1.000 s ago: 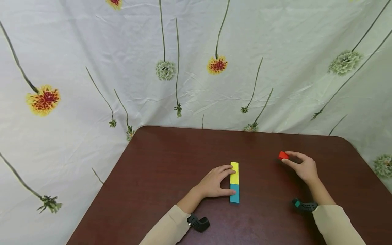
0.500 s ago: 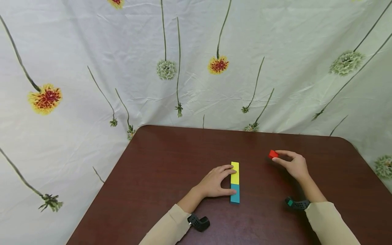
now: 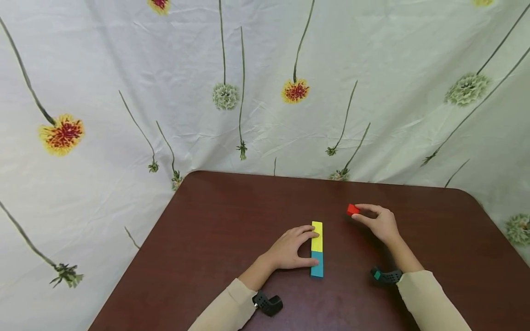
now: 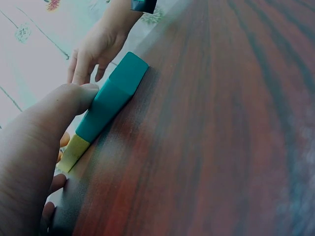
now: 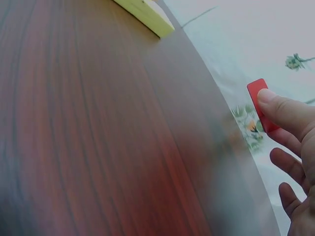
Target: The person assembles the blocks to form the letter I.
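Observation:
A yellow block (image 3: 317, 244) and a blue block (image 3: 316, 271) lie end to end in a straight line on the table. My left hand (image 3: 286, 250) rests on them from the left, thumb on the blue one and the first fingers on the yellow one. In the left wrist view the thumb presses along the top of the blue block (image 4: 112, 96). To the right and farther back, my right hand (image 3: 382, 224) pinches a small red block (image 3: 352, 210) between thumb and fingertips. The right wrist view shows this red block (image 5: 254, 90) as a longer flat-sided piece, the other fingers spread apart.
The dark red-brown table (image 3: 232, 202) has rounded far corners. Behind it hangs a white cloth (image 3: 265, 119) printed with flowers. A dark strap (image 3: 268, 303) is on the left wrist and another strap (image 3: 386, 276) on the right.
My right hand has moved left with the red block, closer to the yellow block. The left hand and the two blocks under it have stayed in place.

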A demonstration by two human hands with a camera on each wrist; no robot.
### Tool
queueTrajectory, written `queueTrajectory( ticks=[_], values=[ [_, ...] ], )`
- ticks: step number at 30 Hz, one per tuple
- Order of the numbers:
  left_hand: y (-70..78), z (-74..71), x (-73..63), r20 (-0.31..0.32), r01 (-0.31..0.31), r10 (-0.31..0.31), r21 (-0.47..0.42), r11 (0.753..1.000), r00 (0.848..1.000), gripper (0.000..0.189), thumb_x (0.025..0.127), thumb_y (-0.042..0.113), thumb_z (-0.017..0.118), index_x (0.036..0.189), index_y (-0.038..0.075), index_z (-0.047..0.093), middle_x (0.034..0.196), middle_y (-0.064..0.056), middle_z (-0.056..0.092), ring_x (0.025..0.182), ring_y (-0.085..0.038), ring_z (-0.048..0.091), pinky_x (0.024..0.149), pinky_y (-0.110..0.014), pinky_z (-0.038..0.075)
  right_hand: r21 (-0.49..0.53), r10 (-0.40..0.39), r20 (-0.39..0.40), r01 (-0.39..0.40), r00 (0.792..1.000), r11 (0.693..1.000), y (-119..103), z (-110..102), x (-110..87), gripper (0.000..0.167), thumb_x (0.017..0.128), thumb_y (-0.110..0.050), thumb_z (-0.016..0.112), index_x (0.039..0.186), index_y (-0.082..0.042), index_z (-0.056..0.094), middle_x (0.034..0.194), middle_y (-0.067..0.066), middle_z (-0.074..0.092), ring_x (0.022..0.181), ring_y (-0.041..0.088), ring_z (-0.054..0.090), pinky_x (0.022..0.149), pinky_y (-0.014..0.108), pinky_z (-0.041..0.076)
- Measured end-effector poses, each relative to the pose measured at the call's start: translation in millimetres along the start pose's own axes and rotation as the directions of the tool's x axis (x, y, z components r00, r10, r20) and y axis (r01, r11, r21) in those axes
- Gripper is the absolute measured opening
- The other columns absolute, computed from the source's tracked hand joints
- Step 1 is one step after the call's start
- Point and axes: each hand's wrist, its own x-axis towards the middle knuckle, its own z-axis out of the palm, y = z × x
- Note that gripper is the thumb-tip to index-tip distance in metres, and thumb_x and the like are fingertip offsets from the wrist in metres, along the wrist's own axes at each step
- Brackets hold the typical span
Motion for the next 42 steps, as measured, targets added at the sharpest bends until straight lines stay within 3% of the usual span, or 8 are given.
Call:
queueTrajectory(
  ticks=[9, 26, 42],
  values=[
    [0.3, 0.7, 0.1, 0.002, 0.012, -0.012, -0.016, 1.000, 1.000, 0.066, 0.087, 0.054, 0.065, 0.142, 0.019, 0.050, 0.151, -0.003, 0.038, 0.137, -0.024, 0.037, 0.110, -0.047, 0.030, 0.024, -0.035, 0.010, 0.035, 0.999, 0.999, -8.9, 23.2, 5.8, 0.042, 0.086, -0.028, 0.077, 0.119, -0.003, 0.070, 0.121, 0.023, 0.063, 0.105, 0.036, 0.056, 0.076, 0.041, 0.048],
    [-0.2, 1.3, 2.2, 0.000, 0.017, -0.017, -0.003, 1.000, 1.000, 0.066, 0.088, 0.054, 0.065, 0.142, 0.020, 0.050, 0.151, -0.002, 0.038, 0.136, -0.024, 0.038, 0.110, -0.047, 0.031, 0.086, -0.042, 0.054, 0.037, 0.998, 0.996, -19.4, 53.1, 10.2, 0.042, 0.085, -0.028, 0.078, 0.119, -0.003, 0.070, 0.123, 0.021, 0.063, 0.115, 0.040, 0.053, 0.092, 0.056, 0.045],
    [0.2, 0.5, 1.4, 0.007, 0.013, -0.013, -0.005, 1.000, 1.000, 0.066, 0.088, 0.054, 0.065, 0.143, 0.020, 0.050, 0.151, -0.002, 0.038, 0.137, -0.023, 0.037, 0.110, -0.047, 0.031, 0.118, -0.049, 0.087, 0.038, 0.995, 0.992, -29.5, 70.8, 15.3, 0.041, 0.086, -0.027, 0.077, 0.120, -0.005, 0.070, 0.126, 0.020, 0.062, 0.114, 0.038, 0.055, 0.088, 0.053, 0.049]
  ],
)
